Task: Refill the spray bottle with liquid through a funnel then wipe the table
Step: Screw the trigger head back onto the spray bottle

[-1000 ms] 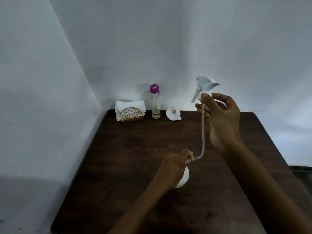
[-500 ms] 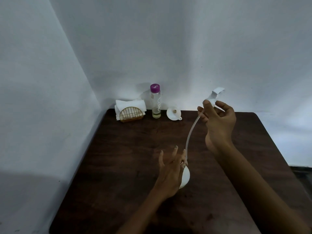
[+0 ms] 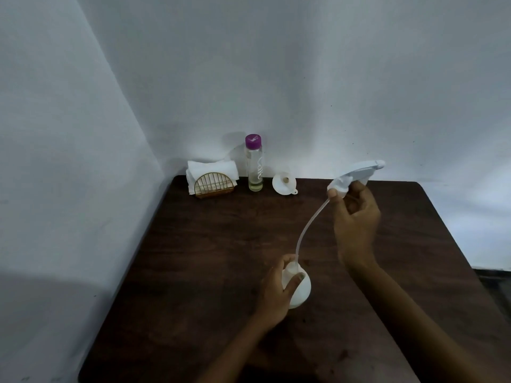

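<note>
Spray bottle (image 3: pixel 298 288), white and round, stands on the near middle of the dark table (image 3: pixel 193 244). Half a second ago the left hand (image 3: pixel 276 294) was splayed open beside it; now its fingers wrap the neck. The right hand (image 3: pixel 356 219) pinches the trigger head (image 3: pixel 354 175), raised and tilted, its dip tube (image 3: pixel 307 228) trailing into the neck. Judging by this, the bottle is nearly opened for filling. Funnel (image 3: pixel 284 183), liquid bottle (image 3: pixel 254 164) and cloth holder (image 3: pixel 213 179) wait at the far edge.
</note>
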`<control>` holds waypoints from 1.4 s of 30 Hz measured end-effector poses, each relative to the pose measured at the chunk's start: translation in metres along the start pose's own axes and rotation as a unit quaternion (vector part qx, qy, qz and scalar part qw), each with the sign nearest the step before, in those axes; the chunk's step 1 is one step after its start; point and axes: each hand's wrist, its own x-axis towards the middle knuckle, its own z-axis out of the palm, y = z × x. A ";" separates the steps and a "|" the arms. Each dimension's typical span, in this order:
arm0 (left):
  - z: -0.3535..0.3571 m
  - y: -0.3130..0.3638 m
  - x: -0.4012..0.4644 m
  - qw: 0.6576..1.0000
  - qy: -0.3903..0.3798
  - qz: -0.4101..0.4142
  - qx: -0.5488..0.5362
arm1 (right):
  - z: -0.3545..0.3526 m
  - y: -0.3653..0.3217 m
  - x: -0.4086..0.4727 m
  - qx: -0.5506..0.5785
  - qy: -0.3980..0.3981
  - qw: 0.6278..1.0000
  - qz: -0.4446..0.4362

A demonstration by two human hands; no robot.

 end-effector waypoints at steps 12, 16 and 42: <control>-0.004 -0.009 0.003 0.999 0.026 -0.028 -0.011 | -0.023 0.060 -0.053 -0.185 -0.221 0.957 -0.014; -0.005 -0.010 0.003 0.999 0.030 -0.020 -0.011 | -0.027 0.076 -0.060 -0.209 -0.265 0.941 0.020; -0.003 -0.027 0.006 0.992 0.059 -0.084 0.079 | 0.006 0.103 -0.093 -0.142 -0.155 0.971 0.110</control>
